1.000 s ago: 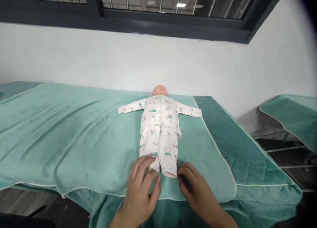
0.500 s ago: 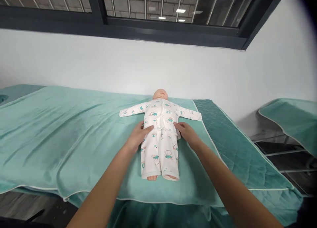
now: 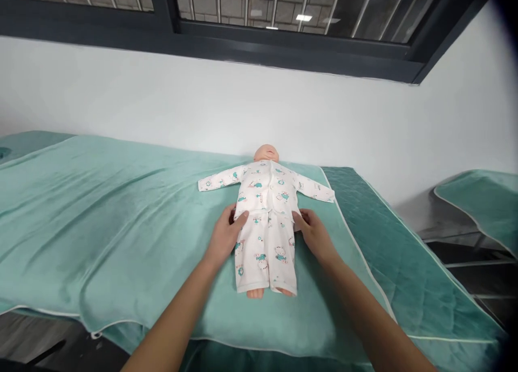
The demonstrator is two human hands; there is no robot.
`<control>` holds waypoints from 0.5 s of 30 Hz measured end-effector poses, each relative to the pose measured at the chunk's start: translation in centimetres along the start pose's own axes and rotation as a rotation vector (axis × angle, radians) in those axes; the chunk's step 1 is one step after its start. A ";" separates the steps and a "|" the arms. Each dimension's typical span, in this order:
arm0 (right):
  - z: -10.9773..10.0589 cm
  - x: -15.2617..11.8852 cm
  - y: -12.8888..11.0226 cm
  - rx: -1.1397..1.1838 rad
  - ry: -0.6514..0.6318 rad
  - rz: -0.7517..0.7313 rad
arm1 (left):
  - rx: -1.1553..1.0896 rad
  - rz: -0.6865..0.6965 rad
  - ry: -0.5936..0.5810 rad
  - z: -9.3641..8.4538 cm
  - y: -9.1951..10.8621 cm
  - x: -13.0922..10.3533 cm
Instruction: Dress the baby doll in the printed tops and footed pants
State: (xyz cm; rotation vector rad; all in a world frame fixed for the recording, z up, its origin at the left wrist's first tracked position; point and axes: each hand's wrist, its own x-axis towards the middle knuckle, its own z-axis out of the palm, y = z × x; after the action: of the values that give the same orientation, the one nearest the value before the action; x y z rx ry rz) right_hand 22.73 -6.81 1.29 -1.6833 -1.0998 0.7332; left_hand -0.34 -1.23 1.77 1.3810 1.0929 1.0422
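Observation:
A baby doll (image 3: 267,153) lies on its back, head toward the wall and arms spread wide. It wears a white long-sleeved baby shirt (image 3: 265,188) with a small teal and red print, fastened down the front. Matching baby trousers (image 3: 265,259) cover the legs, with the feet showing at the cuffs. My left hand (image 3: 225,233) holds the shirt's lower edge at the doll's waist, thumb on top and fingers partly hidden beneath. On the other side, my right hand (image 3: 318,233) pinches the opposite corner of the shirt hem, its fingers curled.
A light green velvet blanket (image 3: 121,226) with white piping lies under the doll. To its right is a darker quilted green cover (image 3: 372,237). A white wall (image 3: 182,102) and a dark window frame (image 3: 283,51) stand behind. Another green-covered bed (image 3: 481,194) is at the far right.
Both hands have moved slightly down the doll's sides toward its hips, and the shirt hem at the right is drawn outward. The camera view has shifted a little.

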 end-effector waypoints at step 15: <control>-5.1 -6.3 9.3 -0.428 0.066 -0.154 | 0.854 -0.113 0.972 -22.5 -12.8 -22.2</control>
State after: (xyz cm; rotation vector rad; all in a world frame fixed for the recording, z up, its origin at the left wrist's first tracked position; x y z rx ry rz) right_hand 27.51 -15.76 -5.65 -1.9322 -1.3918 0.3562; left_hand -27.80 -17.81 -9.75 1.3966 2.5166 1.2491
